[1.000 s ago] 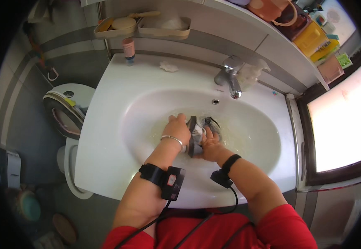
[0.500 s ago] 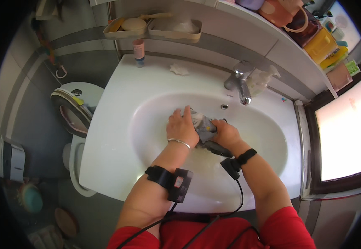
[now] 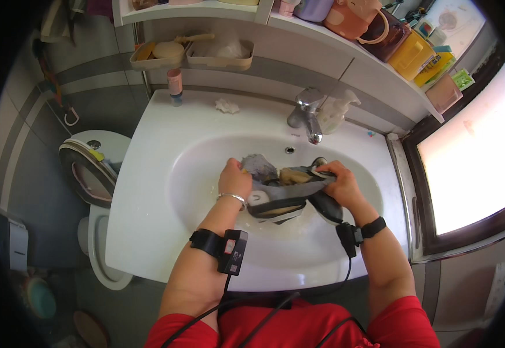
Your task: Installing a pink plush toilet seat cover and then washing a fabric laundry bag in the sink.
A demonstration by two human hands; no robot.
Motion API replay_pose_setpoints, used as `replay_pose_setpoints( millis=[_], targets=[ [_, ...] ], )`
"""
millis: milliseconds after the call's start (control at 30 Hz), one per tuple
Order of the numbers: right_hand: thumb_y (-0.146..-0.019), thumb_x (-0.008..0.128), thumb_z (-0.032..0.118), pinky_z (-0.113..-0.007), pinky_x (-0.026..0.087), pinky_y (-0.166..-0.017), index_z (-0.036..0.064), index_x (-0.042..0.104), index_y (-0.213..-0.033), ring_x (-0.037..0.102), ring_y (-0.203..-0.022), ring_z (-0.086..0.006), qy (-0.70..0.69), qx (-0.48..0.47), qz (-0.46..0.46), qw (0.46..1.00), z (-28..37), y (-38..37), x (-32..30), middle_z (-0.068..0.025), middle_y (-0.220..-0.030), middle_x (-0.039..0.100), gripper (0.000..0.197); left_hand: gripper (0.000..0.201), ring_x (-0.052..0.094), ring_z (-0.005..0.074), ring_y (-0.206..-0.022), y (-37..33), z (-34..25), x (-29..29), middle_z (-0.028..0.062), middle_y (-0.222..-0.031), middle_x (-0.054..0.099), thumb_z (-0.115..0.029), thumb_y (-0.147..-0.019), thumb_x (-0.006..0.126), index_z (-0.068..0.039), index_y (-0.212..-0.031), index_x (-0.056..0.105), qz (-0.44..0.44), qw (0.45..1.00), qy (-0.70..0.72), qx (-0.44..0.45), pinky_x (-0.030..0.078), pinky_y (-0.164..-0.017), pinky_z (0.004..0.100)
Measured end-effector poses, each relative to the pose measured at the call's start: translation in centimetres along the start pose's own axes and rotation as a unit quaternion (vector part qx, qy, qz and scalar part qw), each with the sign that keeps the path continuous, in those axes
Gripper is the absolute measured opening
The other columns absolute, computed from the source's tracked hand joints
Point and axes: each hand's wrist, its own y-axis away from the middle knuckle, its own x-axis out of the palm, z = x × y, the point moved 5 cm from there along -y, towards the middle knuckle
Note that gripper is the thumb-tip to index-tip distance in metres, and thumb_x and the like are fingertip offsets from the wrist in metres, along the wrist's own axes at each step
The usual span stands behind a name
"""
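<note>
A grey fabric item (image 3: 302, 190) is stretched between my two hands over the sink basin (image 3: 197, 197). It has dark-and-white striped edging, a pale round patch and a tan part inside; I cannot tell its exact kind. My left hand (image 3: 236, 181) is closed on its left end, beside a bunched grey part (image 3: 258, 166). On the right, my right hand (image 3: 343, 184) pinches the other end between thumb and fingers. Below that hand lies a smooth black oblong piece (image 3: 325, 207), slanting toward my wrist; whether it joins the fabric is unclear.
Behind the basin stand a chrome faucet (image 3: 307, 116) and a clear pump bottle (image 3: 336, 113). A pink cup (image 3: 175, 84) and a crumpled white wad (image 3: 227, 106) sit on the rim. Above are wall trays (image 3: 220, 62) and a loaded shelf (image 3: 374, 64). A toilet (image 3: 99, 226) is at left.
My hands have moved apart, spreading the bundled grey fabric open so its striped edge and tan inside show. The whole view has shifted slightly.
</note>
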Motion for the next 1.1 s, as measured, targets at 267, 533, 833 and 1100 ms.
replay_pose_setpoints(
  millis=[267, 533, 833, 1100],
  targets=[
    [-0.067, 0.064, 0.003, -0.032, 0.046, -0.075, 0.0055, 0.065, -0.091, 0.058, -0.083, -0.0248, 0.002, 0.298, 0.068, 0.952, -9.4, 3.7, -0.5, -0.0107, -0.087, 0.061, 0.024, 0.028, 0.058, 0.0238, -0.077, -0.9, 2.6, 2.3, 0.0138, -0.089, 0.054, 0.000, -0.074, 0.058, 0.001, -0.097, 0.042, -0.009, 0.831, 0.530, -0.166, 0.050, -0.064, 0.0351],
    [-0.071, 0.066, 0.016, -0.033, 0.045, -0.082, 0.0093, 0.058, -0.110, 0.057, -0.095, -0.0211, -0.026, 0.095, 0.148, 0.984, -4.4, 1.4, 4.1, -0.0111, -0.103, 0.061, 0.041, 0.027, 0.056, 0.0169, -0.080, -0.7, 1.0, 1.3, 0.0090, -0.088, 0.055, -0.001, -0.075, 0.058, -0.001, -0.097, 0.044, 0.036, 0.873, 0.483, -0.056, 0.048, -0.066, 0.0300],
    [-0.081, 0.057, 0.030, -0.034, 0.046, -0.074, 0.0037, 0.049, -0.108, 0.056, -0.083, -0.0189, -0.538, 0.258, 0.108, 0.795, -0.6, -1.8, 9.8, -0.0083, -0.091, 0.057, 0.038, 0.021, 0.056, 0.0095, -0.083, 3.3, -4.5, 2.4, 0.0018, -0.086, 0.058, 0.001, -0.074, 0.060, -0.003, -0.093, 0.053, 0.372, 0.842, 0.339, 0.191, 0.047, -0.074, 0.0232],
    [-0.081, 0.048, 0.020, -0.037, 0.049, -0.077, -0.0011, 0.054, -0.101, 0.059, -0.085, -0.0250, -0.552, 0.300, 0.077, 0.774, 1.7, 0.5, 5.4, -0.0139, -0.095, 0.060, 0.030, 0.013, 0.053, 0.0089, -0.081, 0.1, -1.0, 0.1, 0.0026, -0.089, 0.060, -0.010, -0.081, 0.059, -0.003, -0.092, 0.058, 0.063, 0.924, 0.345, 0.152, 0.043, -0.072, 0.0208]
  ],
)
